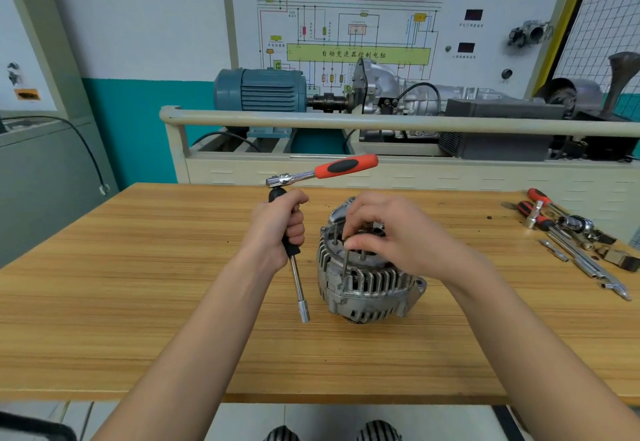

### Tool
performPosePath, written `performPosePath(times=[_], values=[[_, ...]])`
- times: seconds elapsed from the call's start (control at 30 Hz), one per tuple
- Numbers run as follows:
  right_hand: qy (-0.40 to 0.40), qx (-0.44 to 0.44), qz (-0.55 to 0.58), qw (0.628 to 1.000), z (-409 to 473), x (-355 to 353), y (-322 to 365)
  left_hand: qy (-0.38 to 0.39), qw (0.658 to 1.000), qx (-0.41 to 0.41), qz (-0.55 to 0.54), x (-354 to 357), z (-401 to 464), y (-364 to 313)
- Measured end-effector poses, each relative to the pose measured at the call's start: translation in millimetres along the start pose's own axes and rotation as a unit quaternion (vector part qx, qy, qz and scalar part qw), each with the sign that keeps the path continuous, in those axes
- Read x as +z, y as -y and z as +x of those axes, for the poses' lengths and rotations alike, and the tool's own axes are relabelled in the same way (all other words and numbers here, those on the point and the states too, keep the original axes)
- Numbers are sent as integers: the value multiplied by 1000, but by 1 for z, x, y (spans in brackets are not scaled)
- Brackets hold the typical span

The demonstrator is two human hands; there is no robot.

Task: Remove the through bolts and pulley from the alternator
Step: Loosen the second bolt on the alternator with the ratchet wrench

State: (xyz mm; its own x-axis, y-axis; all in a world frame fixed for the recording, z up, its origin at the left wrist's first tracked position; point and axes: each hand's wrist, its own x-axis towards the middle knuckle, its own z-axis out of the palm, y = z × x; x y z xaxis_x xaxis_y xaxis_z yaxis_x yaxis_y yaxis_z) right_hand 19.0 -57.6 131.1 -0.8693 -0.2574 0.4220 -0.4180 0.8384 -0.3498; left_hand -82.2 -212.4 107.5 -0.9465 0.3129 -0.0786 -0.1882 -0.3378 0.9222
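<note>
Nearest, the alternator (367,278) sits at centre of the wooden bench (138,302), finned housing up, several through bolts (346,262) standing proud of it; right hand (391,236) rests on top, fingertips pinching one bolt; at 9 o'clock from it, left hand (277,229) is wrapped round a black-handled nut driver (294,267), shaft pointing down; an orange-handled ratchet (322,170) sits atop that handle; loose tools (568,232) lie at 2 o'clock.

Wooden table (138,267): alternator (367,284), tools (571,236).
</note>
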Motion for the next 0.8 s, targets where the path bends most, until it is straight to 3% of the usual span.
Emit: performPosePath(times=[0.17, 0.3, 0.43, 0.53, 0.67, 0.8], values=[[-26, 8, 30, 999, -1, 0, 1, 32, 999, 2, -9, 8, -4, -4], [-123, 49, 104, 986, -15, -12, -8, 107, 994, 15, -29, 19, -14, -17], [-239, 87, 194, 947, -38, -35, -27, 204, 975, -8, -83, 42, -21, -33], [-283, 128, 199, 929, -59, -46, -49, 254, 963, -13, -93, 73, -23, -29], [-272, 235, 158, 920, -85, -37, -93, 278, 959, -21, -45, 123, -21, -11], [-198, 345, 90, 913, -106, -2, -144, 266, 963, -37, 0, 156, -13, 10]])
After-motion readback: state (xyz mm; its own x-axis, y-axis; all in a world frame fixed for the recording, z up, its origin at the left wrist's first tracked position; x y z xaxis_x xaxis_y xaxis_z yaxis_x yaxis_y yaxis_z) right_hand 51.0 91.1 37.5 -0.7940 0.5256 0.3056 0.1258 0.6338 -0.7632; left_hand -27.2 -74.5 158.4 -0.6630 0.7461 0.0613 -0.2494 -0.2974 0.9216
